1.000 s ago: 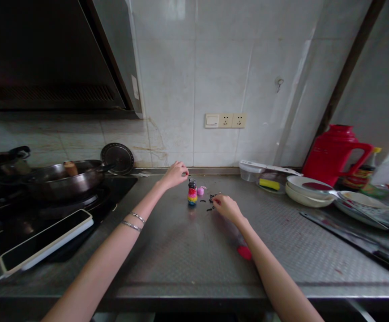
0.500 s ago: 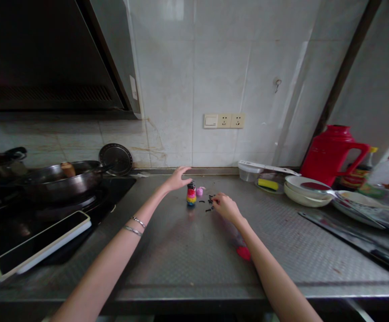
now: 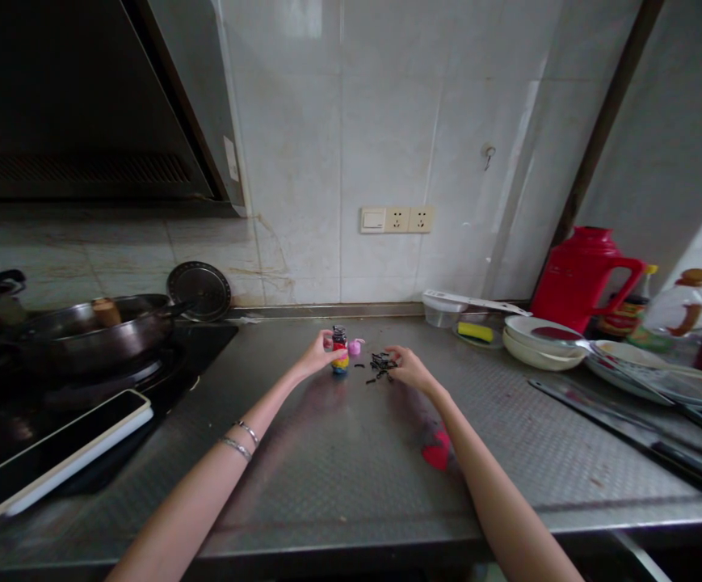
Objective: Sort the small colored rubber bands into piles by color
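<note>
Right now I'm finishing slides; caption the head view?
Left hand around a colorful bottle, right hand beside small black pieces on a metal counter.

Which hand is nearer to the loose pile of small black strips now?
Right. The right hand is at the right edge of the pile; the left hand is farther away, on the pile's left side, around a small red, yellow and blue bottle.

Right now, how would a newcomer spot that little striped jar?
Find the metal counter, then look near its back, below and left of the wall sockets. The striped jar stands upright, the left hand around it. Unlike the pink object and loose black pieces to its right, it is banded in red, yellow and blue.
</note>
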`<state>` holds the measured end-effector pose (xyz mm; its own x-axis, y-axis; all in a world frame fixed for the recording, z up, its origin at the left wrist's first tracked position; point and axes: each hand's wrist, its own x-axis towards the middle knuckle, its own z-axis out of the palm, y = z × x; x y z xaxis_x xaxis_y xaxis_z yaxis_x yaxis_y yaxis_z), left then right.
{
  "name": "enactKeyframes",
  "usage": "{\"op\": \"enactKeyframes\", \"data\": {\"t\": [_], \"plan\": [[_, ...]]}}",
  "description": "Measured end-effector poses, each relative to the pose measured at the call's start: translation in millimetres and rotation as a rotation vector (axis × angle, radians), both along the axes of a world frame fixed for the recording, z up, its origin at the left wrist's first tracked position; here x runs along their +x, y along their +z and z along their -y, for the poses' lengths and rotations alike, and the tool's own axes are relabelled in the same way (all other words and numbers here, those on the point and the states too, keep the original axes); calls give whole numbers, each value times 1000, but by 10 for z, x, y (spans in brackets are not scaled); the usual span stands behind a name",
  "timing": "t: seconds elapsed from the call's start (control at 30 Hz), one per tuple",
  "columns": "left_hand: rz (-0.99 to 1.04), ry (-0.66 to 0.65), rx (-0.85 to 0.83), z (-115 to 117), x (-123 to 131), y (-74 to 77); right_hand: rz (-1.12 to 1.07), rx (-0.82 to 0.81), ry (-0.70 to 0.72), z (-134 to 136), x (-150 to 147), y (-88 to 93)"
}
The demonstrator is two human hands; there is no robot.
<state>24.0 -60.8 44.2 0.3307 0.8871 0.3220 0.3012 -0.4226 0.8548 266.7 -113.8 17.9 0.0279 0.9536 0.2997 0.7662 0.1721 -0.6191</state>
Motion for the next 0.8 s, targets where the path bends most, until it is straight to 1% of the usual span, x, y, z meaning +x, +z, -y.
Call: {"op": "enactKeyframes", "data": {"t": [0.07,0.13,0.27,0.4,0.6,0.8], "plan": [[42,-4,-18,5,16,-56,5,-59,54,-12,39,-4],[62,-7,-19,14,28,-111,-12,-92,60,-49,85,18],[59,-8,-13,21,37,-192,17,-47,-22,-220,198,110],[66,-53,-17,-5,50,-251,68,-102,-69,-444,260,157],[33,-91,-1,6,82,-319,125,-121,-60,-664,151,118],[29,-64,11,30,90,-345,188,-160,-19,-707,20,68]]}}
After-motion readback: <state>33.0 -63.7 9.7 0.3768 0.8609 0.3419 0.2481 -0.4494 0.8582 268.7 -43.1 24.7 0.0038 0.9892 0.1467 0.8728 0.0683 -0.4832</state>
